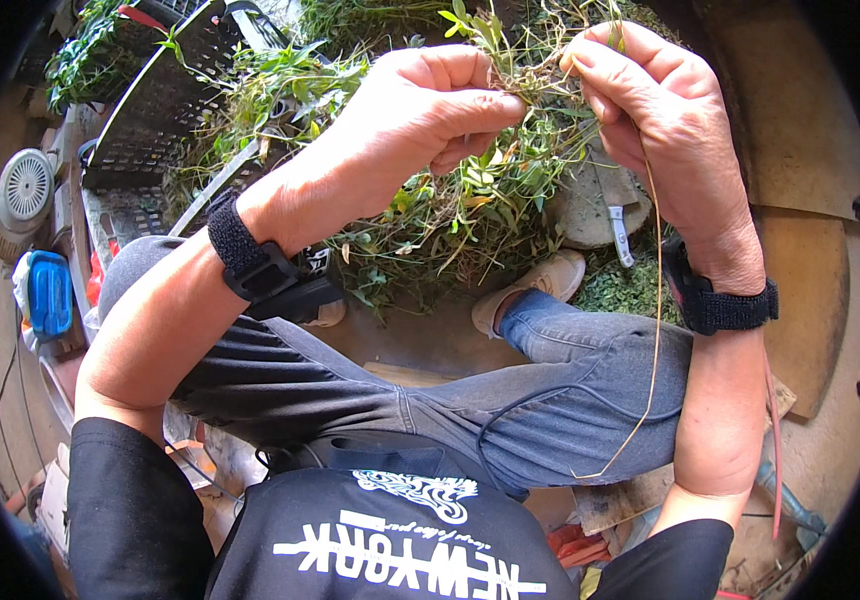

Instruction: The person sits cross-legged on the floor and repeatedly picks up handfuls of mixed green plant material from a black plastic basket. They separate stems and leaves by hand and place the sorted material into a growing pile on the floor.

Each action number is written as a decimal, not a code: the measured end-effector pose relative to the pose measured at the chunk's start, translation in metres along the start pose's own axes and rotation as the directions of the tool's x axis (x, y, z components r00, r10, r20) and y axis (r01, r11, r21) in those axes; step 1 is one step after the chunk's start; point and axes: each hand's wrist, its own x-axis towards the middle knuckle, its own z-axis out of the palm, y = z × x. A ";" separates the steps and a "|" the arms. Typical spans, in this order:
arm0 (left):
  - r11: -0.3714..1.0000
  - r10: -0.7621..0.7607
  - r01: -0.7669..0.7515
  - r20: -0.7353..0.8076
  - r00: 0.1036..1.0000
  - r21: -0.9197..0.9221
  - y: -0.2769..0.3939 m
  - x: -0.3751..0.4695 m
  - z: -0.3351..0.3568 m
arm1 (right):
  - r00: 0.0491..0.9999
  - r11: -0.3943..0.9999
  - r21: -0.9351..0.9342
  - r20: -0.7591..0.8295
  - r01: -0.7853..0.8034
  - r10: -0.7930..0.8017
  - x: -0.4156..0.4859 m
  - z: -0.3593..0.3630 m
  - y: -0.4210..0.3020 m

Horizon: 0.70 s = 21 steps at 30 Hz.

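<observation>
My left hand [437,105] pinches the rooty base of a small bunch of leafy green stems [501,45] at the top centre. Close beside it on the right, my right hand [647,105] grips thin stems between thumb and fingers. From it a long dry stalk [655,300] hangs down over my thigh. Beneath both hands lies a large heap of cut green plants [445,225]. A cleaver-like knife with a white handle [621,236] rests on a round chopping block [587,202], with its blade partly hidden by bits of plant.
Chopped greens [621,289] lie below the block, near my shoe [561,277]. At the left are a black perforated crate [152,112] holding plants, a motor with a vented cover [24,191] and a blue plastic container [49,292]. A wooden board [805,307] lies at the right.
</observation>
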 end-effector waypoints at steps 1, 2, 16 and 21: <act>0.999 0.041 -0.041 0.004 0.999 -0.011 -0.001 0.000 0.000 | 1.000 1.000 0.000 0.004 0.004 -0.004 0.001 0.000 0.001; 0.998 0.059 -0.059 -0.005 0.998 -0.007 -0.002 -0.001 0.000 | 1.000 1.000 -0.001 0.008 0.009 -0.009 0.001 -0.001 0.002; 0.996 0.052 -0.050 -0.024 0.998 0.078 0.000 -0.007 0.002 | 0.990 0.999 -0.033 -0.135 0.024 -0.028 0.008 -0.005 0.009; 0.987 0.030 -0.026 -0.023 0.999 0.159 0.001 -0.009 0.001 | 0.990 0.999 -0.002 -0.134 0.042 -0.042 0.010 -0.011 0.013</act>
